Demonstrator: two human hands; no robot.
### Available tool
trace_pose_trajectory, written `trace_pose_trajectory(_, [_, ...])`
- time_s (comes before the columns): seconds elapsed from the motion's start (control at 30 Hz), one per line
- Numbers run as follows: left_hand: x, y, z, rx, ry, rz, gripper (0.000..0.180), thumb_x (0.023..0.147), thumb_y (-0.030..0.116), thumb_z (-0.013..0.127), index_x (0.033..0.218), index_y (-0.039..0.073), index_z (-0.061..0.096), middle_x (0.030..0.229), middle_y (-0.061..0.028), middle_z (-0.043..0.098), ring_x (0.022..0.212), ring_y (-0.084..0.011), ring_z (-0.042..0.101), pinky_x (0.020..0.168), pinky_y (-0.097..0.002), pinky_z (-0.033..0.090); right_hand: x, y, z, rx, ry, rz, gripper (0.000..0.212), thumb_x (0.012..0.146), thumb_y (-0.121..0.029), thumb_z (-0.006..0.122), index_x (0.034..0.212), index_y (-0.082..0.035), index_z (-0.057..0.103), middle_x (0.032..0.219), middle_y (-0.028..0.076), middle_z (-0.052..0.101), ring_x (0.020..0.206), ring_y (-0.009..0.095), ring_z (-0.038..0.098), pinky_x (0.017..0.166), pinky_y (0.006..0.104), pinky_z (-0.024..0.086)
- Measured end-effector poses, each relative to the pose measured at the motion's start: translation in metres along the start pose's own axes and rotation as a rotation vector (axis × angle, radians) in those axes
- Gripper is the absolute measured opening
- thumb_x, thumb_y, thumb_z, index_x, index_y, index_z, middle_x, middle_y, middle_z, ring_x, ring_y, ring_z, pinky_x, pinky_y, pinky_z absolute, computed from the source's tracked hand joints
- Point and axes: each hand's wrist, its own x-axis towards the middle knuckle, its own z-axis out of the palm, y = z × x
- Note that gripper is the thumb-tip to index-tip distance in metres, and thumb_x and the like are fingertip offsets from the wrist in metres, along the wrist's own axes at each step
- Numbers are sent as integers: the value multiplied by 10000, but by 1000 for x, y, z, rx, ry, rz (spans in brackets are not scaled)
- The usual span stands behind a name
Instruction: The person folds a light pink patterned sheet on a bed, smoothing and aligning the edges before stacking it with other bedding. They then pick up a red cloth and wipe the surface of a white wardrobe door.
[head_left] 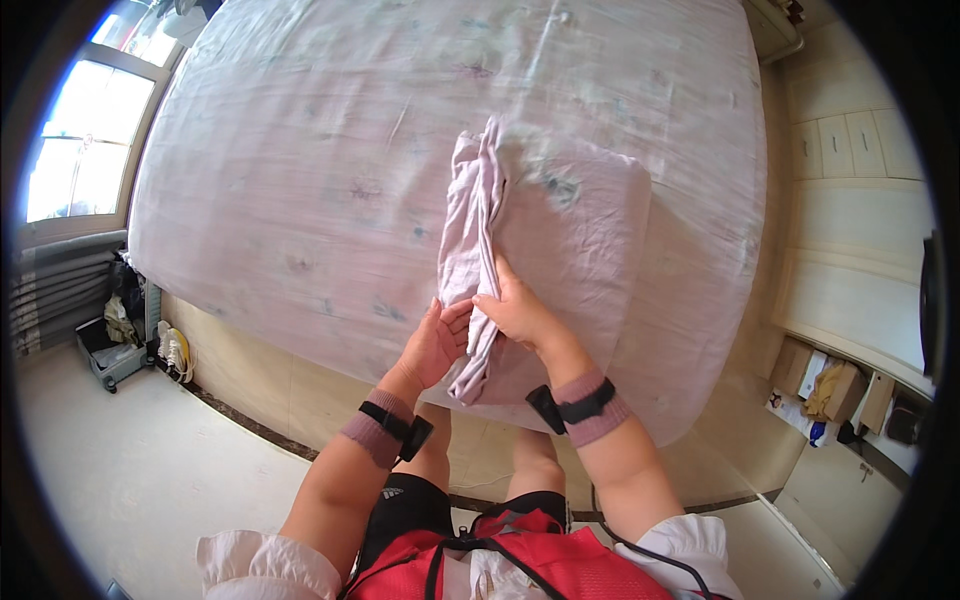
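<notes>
A pale pink bed sheet (570, 240), folded into a thick rectangle, lies near the front of the bed. Its left side is gathered into a raised, crumpled fold (468, 220) that runs toward me. From the left, my left hand (437, 342) rests against this fold, palm partly showing, thumb apart and fingers stretched toward the cloth. My right hand (518, 305) grips the fold from the right, its thumb across the top and its fingers along the side. Some fingertips are hidden by the cloth.
The large mattress (290, 200) has a matching pale floral cover. A bright window (85, 140) and a grey open box with wheels (110, 355) are on the left. At right, a pale cabinet (845, 240) stands above a shelf holding boxes (835, 390).
</notes>
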Motion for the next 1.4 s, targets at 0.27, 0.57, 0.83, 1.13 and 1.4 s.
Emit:
trace_pose_trajectory(0.27, [-4, 14, -17, 134, -75, -24, 642, 947, 286, 697, 1473, 52, 413, 1331, -46, 583, 1221, -149, 543, 1063, -308, 426, 25, 28, 37, -411, 201, -152, 839, 866, -142, 582, 1581, -44, 155, 1464, 340, 421, 1311, 464, 481, 1060, 439, 433])
trace_pose_trajectory(0.57, [-8, 23, -10, 281, -104, -93, 649, 841, 42, 656, 1442, 64, 414, 1263, -48, 596, 1178, -136, 556, 1041, -311, 437, 19, -1, 46, -534, 124, -1, 789, 883, -167, 572, 1566, -18, 209, 1416, 345, 461, 1284, 464, 499, 1073, 436, 420])
trace_pose_trajectory(0.83, [-10, 30, -11, 410, 23, -126, 582, 806, 20, 632, 1367, 38, 481, 1144, -32, 601, 997, -142, 587, 920, -279, 478, -2, -5, 26, -297, -13, 27, 612, 940, -123, 656, 1495, -24, 418, 951, 80, 687, 775, 82, 595, 687, 258, 522])
trace_pose_trajectory(1.13, [14, 67, -35, 1042, 126, -202, 303, 825, 65, 689, 1123, 15, 659, 958, -20, 678, 814, -113, 602, 738, -277, 500, -49, 43, -130, -1150, 778, -309, 733, 915, -337, 677, 1532, -97, 361, 1569, 211, 337, 1436, 402, 328, 1148, 494, 308])
trace_pose_trajectory(1.4, [65, 116, 58, 2010, 382, 636, 736, 780, 331, 779, 1392, 80, 457, 1454, -187, 463, 1314, -376, 453, 1075, -488, 384, -31, 72, -117, -1379, 652, -92, 867, 886, -587, 613, 1582, -191, 278, 1650, 143, 202, 1530, 366, 121, 1213, 570, 82])
